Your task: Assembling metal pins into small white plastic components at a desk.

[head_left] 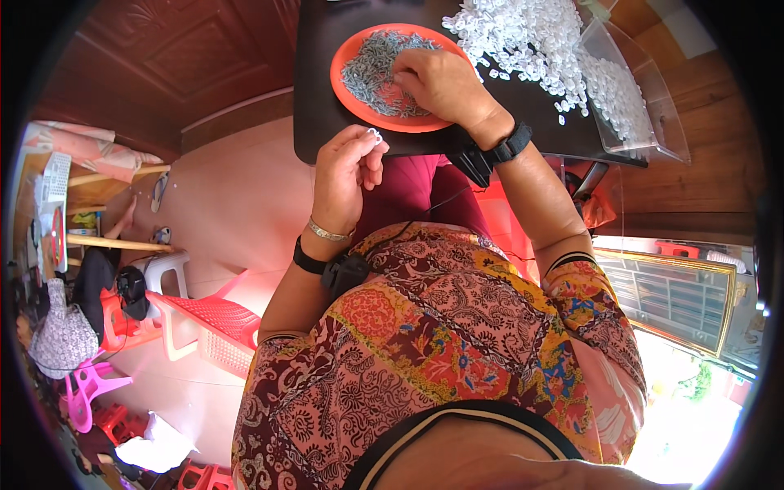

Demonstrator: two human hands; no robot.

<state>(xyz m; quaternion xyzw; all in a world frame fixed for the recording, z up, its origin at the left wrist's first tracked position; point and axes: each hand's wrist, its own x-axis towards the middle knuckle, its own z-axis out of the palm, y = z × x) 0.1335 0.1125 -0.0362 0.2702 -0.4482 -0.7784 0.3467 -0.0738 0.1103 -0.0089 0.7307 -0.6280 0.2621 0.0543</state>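
Observation:
My left hand [347, 167] is closed in a pinch just off the table's near edge. Between its thumb and forefinger sits a small white plastic piece [374, 135]. My right hand [451, 86] reaches into a round red plate [341, 88], its fingers bent down among many small grey screws [371, 69]. Whether those fingertips grip a screw is hidden by the hand. Right of the plate, a heap of small clear-white plastic pieces [523, 37] spreads over the dark table [314, 122].
A clear plastic tray [671, 131] with more white pieces tilts at the table's right edge. Dark straps and small devices sit on both wrists, with a cable [441, 204] across my lap. Red chairs [216, 322] and another person [98, 286] are at the left.

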